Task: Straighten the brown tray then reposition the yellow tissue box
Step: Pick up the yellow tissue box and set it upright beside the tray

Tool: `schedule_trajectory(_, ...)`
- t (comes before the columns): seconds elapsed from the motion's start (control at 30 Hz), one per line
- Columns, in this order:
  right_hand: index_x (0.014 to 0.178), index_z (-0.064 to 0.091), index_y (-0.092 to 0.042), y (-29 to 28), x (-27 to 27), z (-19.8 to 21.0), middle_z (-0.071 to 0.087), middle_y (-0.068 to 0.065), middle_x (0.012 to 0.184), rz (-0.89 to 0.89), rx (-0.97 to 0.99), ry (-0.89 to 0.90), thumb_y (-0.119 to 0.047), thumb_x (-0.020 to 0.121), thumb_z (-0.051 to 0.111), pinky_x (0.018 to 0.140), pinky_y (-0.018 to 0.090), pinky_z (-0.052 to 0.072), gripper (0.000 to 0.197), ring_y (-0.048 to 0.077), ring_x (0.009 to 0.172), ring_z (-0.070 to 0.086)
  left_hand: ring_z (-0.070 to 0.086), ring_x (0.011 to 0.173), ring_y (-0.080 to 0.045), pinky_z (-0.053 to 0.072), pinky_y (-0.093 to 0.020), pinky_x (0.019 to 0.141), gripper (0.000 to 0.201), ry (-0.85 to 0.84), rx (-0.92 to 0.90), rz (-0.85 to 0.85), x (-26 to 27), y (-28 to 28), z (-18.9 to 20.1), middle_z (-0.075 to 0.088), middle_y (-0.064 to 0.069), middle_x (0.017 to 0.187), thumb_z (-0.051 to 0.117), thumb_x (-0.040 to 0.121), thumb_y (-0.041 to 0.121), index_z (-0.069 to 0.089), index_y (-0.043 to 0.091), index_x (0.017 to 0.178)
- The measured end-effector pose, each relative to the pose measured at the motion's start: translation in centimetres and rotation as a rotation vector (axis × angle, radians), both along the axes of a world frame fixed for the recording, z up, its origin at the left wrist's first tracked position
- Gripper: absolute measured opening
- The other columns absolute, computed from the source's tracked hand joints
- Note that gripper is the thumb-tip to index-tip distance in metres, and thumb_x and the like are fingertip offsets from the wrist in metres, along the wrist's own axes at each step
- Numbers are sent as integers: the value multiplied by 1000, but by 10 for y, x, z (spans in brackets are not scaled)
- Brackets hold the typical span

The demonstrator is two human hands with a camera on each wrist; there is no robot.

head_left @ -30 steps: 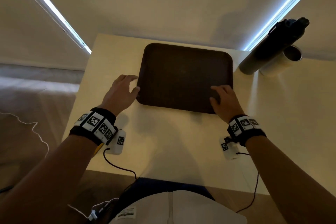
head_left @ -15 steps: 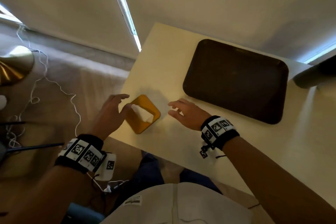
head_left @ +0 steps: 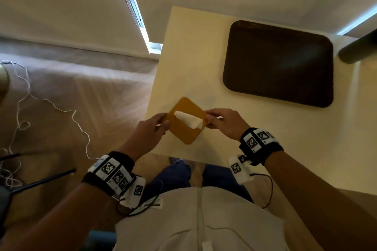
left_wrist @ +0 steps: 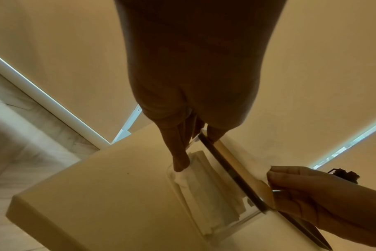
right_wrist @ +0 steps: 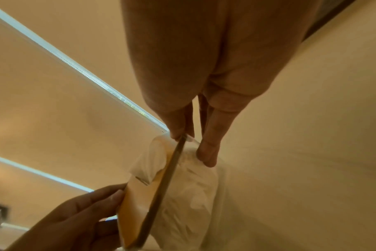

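The yellow tissue box (head_left: 183,128) sits turned diagonally near the table's front left corner, a white tissue (head_left: 188,121) sticking out of its lid. My left hand (head_left: 164,123) grips its left corner, thumb on the lid and fingers (left_wrist: 180,159) on the clear side. My right hand (head_left: 210,120) pinches the opposite corner, fingers (right_wrist: 207,152) curled under the lid edge. The wrist views show the clear body full of folded tissues (left_wrist: 206,190) under the yellow lid (right_wrist: 137,203). The brown tray (head_left: 279,63) lies empty at the back right, roughly square with the table, no hand on it.
The cream table (head_left: 265,138) ends just left of the box. A dark bottle (head_left: 359,51) lies at the far right beyond the tray. White cord (head_left: 67,112) trails over the floor on the left. My lap is under the table's front edge.
Both hands have left the tray and moved to the front left corner, where they now hold the tissue box by two opposite corners. The view has swung left.
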State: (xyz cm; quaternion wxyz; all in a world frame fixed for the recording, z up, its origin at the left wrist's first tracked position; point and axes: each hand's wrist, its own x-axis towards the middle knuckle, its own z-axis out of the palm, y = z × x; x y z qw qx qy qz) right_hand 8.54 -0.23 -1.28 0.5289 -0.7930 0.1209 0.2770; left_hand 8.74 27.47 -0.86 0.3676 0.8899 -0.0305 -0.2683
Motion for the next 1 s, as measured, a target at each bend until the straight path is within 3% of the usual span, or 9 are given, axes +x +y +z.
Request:
schedule_trajectory(0.17, 119, 70, -11, 5, 7, 3, 73, 4, 106, -86, 5, -3, -17, 96, 62, 85, 29, 61, 25, 14, 87, 75, 71, 99, -20, 55, -39, 92, 41, -24, 12, 15, 7, -5, 1, 74, -8, 110, 46, 100, 38, 52, 20, 137)
schedule_trajectory(0.3, 117, 71, -12, 2, 28, 8, 73, 7, 111, -145, 3, -30, -15, 96, 61, 84, 30, 61, 24, 14, 87, 75, 69, 103, -21, 50, -29, 90, 40, -58, 30, 46, 31, -19, 6, 73, -8, 114, 46, 101, 34, 54, 18, 137)
schedule_trajectory(0.4, 117, 71, -12, -7, 60, 14, 75, 7, 109, -164, 12, -39, -17, 97, 61, 86, 33, 61, 23, 13, 84, 76, 70, 102, -21, 47, -26, 86, 37, -97, 31, 66, 68, -32, 10, 74, -6, 112, 46, 101, 34, 58, 19, 133)
schedule_trajectory(0.63, 108, 74, -17, -32, 166, 21, 77, 1, 92, -259, -97, -141, -25, 95, 62, 88, 40, 61, 20, 12, 76, 76, 71, 100, -28, 54, -46, 94, 37, -224, 7, 91, 186, -69, 17, 74, -11, 111, 48, 99, 34, 64, 14, 125)
schedule_trajectory(0.83, 81, 69, -30, -44, 243, 20, 78, 3, 91, -246, -122, -142, -26, 95, 58, 93, 43, 58, 18, 16, 76, 77, 72, 96, -26, 56, -46, 93, 40, -202, 27, 58, 271, -87, 11, 75, -9, 104, 47, 97, 38, 65, 13, 122)
schedule_trajectory(1.0, 83, 71, -27, -50, 278, 13, 79, 6, 92, -254, -170, -127, -26, 95, 57, 92, 43, 58, 19, 17, 75, 77, 72, 89, -24, 57, -42, 91, 33, -161, 19, -10, 317, -97, 5, 74, -8, 98, 46, 98, 32, 65, 14, 118)
